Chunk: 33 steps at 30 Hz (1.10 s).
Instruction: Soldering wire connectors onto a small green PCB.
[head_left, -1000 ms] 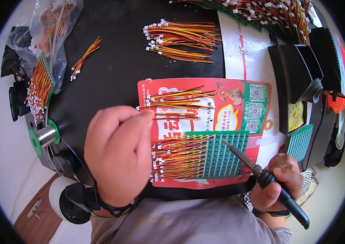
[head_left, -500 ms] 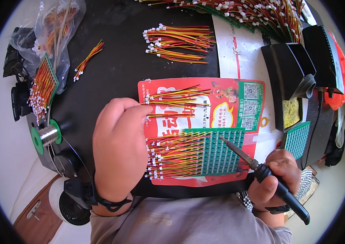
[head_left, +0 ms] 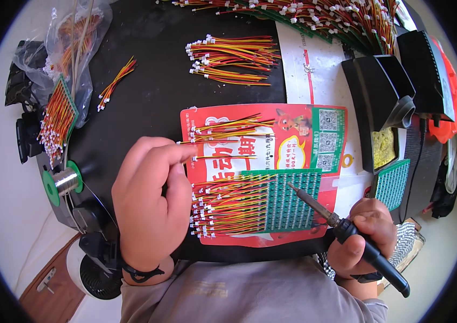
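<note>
The right hand (head_left: 380, 227) is curled snugly around the iron (head_left: 348, 233), and the tip points at the green board (head_left: 293, 202). I can't tell if they touch. The board lies on a red sheet (head_left: 234, 111) in front of the person, with wires (head_left: 228, 207) over its left part. The left hand (head_left: 153, 199) is bent, finger and thumb near each other, by the loose wires (head_left: 228, 129); I can't tell if it has one.

It seems best to pick just one wire, keep it straight, and keep the tip, which may be hot, away from fingers and wires. The wires lie close, so they could snag.

The solder roll (head_left: 66, 182) is at the left. At the right, a yellow sponge (head_left: 383, 153) sits near a small board (head_left: 392, 184). More wires (head_left: 234, 59) lie farther back on the worktop (head_left: 153, 102).
</note>
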### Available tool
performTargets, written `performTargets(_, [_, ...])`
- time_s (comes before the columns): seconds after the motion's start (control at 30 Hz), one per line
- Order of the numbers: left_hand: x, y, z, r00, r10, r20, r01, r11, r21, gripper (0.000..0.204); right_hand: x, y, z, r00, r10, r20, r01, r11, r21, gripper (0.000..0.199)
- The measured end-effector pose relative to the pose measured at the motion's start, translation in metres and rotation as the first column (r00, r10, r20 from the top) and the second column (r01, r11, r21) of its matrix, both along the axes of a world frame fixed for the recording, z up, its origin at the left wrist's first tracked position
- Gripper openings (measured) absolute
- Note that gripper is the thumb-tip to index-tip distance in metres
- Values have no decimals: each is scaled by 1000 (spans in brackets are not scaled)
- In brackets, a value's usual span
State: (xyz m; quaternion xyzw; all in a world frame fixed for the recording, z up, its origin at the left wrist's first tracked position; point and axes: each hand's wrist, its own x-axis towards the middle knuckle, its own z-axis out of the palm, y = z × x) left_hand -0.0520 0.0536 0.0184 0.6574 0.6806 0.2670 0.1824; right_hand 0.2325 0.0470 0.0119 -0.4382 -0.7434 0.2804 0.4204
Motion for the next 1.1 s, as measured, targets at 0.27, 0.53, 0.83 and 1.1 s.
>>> performTargets(0.27, [16, -17, 5, 748, 51, 661, 59, 988, -143, 14, 2, 0, 0, 1000, -5, 2, 5, 1000, -9, 35])
performTargets(0.53, [26, -26, 7, 605, 99, 790, 80, 980, -184, 9, 6, -11, 7, 998, -4, -66, 1, 999, -38, 39])
performTargets(0.83, [38, -19, -1, 935, -186, 302, 163, 982, 100, 10, -2, -11, -7, 999, 7, -31, -8, 999, -41, 37])
performTargets(1.1, [41, -23, -14, 878, -426, 218, 403, 904, 142, 25, -5, -2, -9, 997, 32, -71, -30, 999, 33, 39])
